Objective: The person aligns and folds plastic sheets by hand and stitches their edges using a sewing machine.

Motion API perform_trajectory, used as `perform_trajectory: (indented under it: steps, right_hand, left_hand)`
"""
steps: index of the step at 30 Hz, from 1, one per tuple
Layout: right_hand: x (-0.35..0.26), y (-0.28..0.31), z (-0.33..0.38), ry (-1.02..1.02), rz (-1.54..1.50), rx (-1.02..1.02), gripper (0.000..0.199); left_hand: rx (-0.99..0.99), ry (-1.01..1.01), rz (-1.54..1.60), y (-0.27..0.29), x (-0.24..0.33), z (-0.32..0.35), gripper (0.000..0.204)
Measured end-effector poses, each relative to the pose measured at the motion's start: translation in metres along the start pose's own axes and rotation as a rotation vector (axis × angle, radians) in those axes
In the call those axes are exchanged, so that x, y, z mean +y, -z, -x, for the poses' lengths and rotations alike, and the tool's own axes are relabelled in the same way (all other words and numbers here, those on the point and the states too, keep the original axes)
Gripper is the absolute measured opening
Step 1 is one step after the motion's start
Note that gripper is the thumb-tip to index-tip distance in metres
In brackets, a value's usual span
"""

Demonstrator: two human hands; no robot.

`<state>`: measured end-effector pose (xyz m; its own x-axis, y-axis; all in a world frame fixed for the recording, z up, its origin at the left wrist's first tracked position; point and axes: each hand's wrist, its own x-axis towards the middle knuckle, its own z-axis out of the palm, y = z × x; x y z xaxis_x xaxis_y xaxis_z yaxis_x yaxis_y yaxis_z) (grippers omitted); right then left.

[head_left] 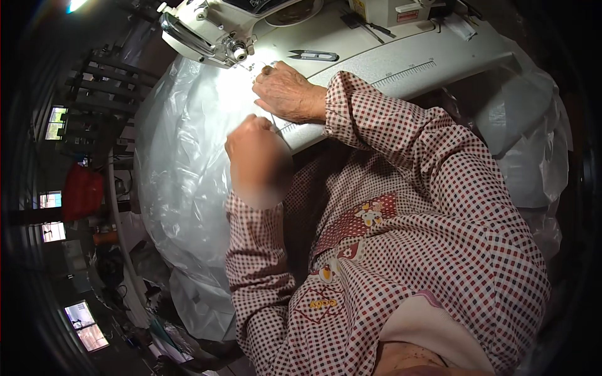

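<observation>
A sewing machine head stands at the top of the head view, its lamp glaring on the spot under the needle. My right hand is just right of the needle area, fingers curled down against the machine bed. Closer to me, my left hand is closed at the edge of a pale translucent plastic sheet; part of this hand is blurred. What either set of fingers pinches is hidden or lost in the glare. The sheet hangs in folds over the table's left side.
Black-handled thread snips lie beyond my right hand. Dark slim tools rest by a pale box at the back. A ruler scale runs along the table edge. More clear plastic hangs at right; a red item is at far left.
</observation>
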<state>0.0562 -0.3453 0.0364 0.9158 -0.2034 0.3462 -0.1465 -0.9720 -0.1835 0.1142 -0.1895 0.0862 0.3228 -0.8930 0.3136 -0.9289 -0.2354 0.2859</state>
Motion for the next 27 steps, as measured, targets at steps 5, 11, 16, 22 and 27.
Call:
perform_trajectory:
  steps: [5, 11, 16, 22, 27]
  right_hand:
    - [-0.001, 0.005, -0.007, 0.016, -0.014, 0.017, 0.018]
    - [-0.003, 0.006, -0.003, -0.011, -0.083, 0.126, 0.012]
    - [0.001, 0.016, -0.001, -0.145, -0.072, -0.044, 0.012]
    - [-0.020, -0.007, 0.022, -0.086, -0.294, 0.435, 0.024]
    - [-0.090, -0.012, 0.122, -0.230, -0.996, 0.260, 0.019]
  left_hand:
    - [-0.059, 0.052, -0.162, -0.009, -0.017, -0.038, 0.016]
    - [-0.112, 0.122, 0.318, 0.036, -0.013, -0.004, 0.033]
    - [0.075, 0.208, 0.135, 0.071, -0.048, 0.066, 0.042]
    - [0.050, 0.362, -0.187, 0.022, -0.216, 0.122, 0.050]
    - [-0.044, 0.375, -0.128, 0.005, -0.217, 0.108, 0.057]
